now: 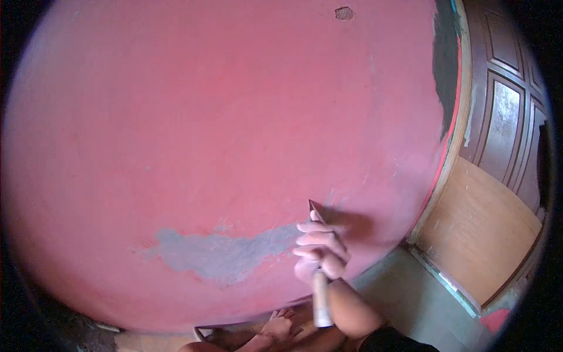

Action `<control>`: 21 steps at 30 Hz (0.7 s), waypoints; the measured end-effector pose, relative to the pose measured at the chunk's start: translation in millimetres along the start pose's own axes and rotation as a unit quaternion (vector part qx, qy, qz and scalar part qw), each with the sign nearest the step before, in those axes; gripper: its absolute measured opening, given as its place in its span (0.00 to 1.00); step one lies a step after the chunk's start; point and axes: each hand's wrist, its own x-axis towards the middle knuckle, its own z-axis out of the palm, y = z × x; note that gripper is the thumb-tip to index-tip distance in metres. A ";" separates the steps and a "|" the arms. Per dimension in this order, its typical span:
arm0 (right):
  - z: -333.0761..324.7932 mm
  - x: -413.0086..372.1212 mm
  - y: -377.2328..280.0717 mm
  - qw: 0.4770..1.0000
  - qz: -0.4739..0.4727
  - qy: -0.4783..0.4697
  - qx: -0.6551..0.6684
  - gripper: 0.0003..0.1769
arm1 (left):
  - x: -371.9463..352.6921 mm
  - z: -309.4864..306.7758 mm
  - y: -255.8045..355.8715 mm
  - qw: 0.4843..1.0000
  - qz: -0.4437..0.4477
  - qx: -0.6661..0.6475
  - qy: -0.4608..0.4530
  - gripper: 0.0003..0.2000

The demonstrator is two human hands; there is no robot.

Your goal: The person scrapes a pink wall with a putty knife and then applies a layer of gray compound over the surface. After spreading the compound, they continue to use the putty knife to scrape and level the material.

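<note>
Right hand fisted round scraper handle, blade tip against red wall, just right of grey bare patch. Left hand low, near, fingers spread. Brown door far right.

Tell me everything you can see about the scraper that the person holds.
The scraper has a pale, rounded handle and a dark, flat blade with a pointed corner. It stands nearly upright, blade up. The right hand is shut around its middle, hiding where blade and handle join. The blade tip lies against the red wall, just right of a grey patch where paint is gone, and throws a shadow to its right.
</note>
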 end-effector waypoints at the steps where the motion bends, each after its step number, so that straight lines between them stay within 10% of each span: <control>1: 2.5 -2.9 -5.2 0.999 0.002 -0.017 -0.042 0.19 | 2.1 6.6 -1.7 1.000 0.000 -0.005 -0.001 0.33; 9: 0.9 3.1 6.7 0.973 0.155 0.091 -0.144 0.15 | 14.6 37.0 -16.6 0.999 -0.006 -0.017 0.027 0.31; 13: -2.4 5.8 -9.9 0.994 0.005 -0.050 -0.095 0.08 | 17.1 45.9 -17.3 0.999 -0.004 -0.031 0.026 0.32; 21: 9.1 7.4 -8.3 0.995 -0.031 -0.023 -0.087 0.11 | 2.4 7.9 -3.1 0.999 -0.010 -0.040 -0.030 0.33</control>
